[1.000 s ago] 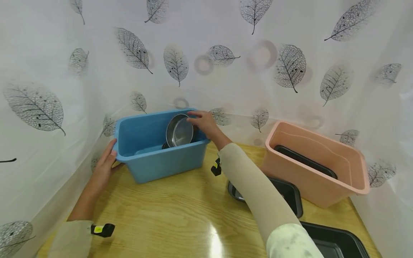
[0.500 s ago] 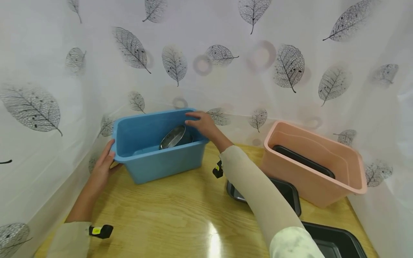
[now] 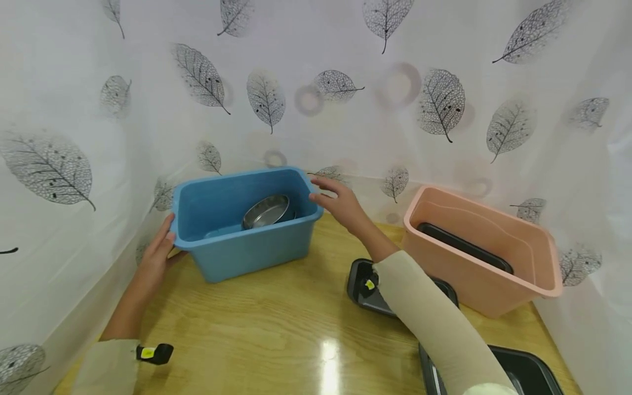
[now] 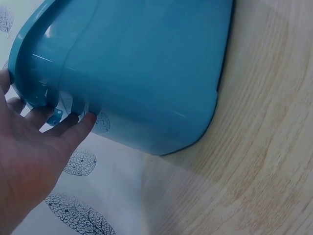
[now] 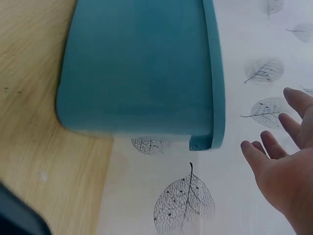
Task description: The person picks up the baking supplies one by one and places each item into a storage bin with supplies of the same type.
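A blue plastic bin [image 3: 247, 252] stands at the back left of the table. Inside it, toward the right end, a round metal pan [image 3: 266, 212] leans at a tilt, with a dark item partly hidden behind it. My left hand [image 3: 157, 253] holds the bin's left end; in the left wrist view its fingers [image 4: 80, 128] reach under the rim and the thumb lies at the rim's edge. Just off the bin's right end is my right hand [image 3: 343, 206], fingers spread and holding nothing. A gap separates it from the bin's rim [image 5: 217, 93] in the right wrist view.
A pink bin [image 3: 484, 280] stands at the right with a dark pan [image 3: 464, 246] inside. Before it lie a dark baking pan [image 3: 357, 282], partly under the right sleeve, and a larger dark tray [image 3: 530, 367]. A leaf-patterned curtain [image 3: 345, 137] closes off the back and sides.
My right hand let go of the metal pan, which dropped and tilted over in the blue bin. The hand then drew back right, out past the rim. The left hand stayed put.
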A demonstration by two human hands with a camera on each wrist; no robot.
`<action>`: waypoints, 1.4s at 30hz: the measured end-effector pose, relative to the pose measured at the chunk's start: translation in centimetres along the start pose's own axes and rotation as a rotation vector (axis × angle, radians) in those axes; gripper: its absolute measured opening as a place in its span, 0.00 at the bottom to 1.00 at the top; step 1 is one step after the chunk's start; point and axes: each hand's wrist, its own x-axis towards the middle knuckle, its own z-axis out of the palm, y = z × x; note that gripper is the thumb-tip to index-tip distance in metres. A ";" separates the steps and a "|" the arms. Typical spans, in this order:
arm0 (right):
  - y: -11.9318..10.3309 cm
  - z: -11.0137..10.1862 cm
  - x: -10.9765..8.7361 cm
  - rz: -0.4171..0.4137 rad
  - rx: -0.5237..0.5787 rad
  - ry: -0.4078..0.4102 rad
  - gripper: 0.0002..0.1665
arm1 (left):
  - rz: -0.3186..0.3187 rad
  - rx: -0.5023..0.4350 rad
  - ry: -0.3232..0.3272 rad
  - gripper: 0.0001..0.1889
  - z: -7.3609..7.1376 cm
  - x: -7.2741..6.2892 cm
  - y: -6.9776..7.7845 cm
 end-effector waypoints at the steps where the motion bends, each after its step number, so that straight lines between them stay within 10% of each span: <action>1: 0.2 -0.5 -0.9 -0.003 0.015 0.006 0.31 | -0.003 0.005 0.002 0.32 0.1 0.0 0.0; 18: 1.1 -11.6 -13.5 0.117 -0.084 0.165 0.33 | 0.000 0.159 0.115 0.33 0.7 0.1 1.0; 26: 0.1 -16.3 -19.2 0.217 -0.280 0.335 0.32 | -0.135 0.446 0.526 0.25 2.1 -0.5 3.4; 30: 0.7 -18.5 -22.1 0.226 -0.338 0.412 0.31 | 0.147 0.457 0.758 0.19 3.8 -0.7 3.9; 34: 1.8 -20.4 -24.7 0.224 -0.325 0.480 0.30 | 0.515 0.425 0.829 0.15 6.9 -1.0 5.3; 38: 2.9 -22.1 -27.3 0.313 -0.336 0.532 0.31 | 0.713 0.336 0.695 0.12 10.8 -0.9 6.6; 42: 4.4 -23.5 -29.1 0.422 -0.315 0.578 0.33 | 0.743 0.278 0.478 0.14 14.4 -0.3 6.0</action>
